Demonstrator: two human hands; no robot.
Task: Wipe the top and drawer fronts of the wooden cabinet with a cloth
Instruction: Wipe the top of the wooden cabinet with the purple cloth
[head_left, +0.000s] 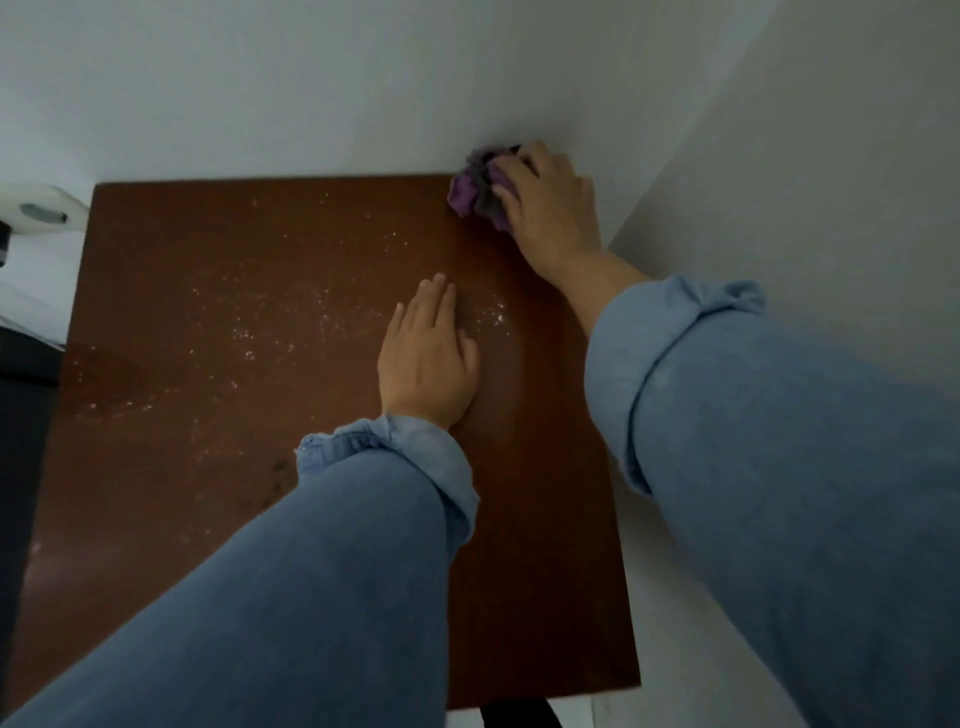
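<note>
The wooden cabinet's brown top (218, 467) fills the middle of the view, speckled with white dust across its centre and left. My right hand (550, 213) grips a bunched purple and grey cloth (475, 189) at the top's far right corner, against the wall. My left hand (426, 358) lies flat on the top near the middle, fingers straight and together. The drawer fronts are out of sight below the near edge.
White walls close in behind the cabinet (311, 78) and along its right side (805, 156). A white object (41, 210) sits just past the far left corner, with dark furniture (21, 415) along the left edge.
</note>
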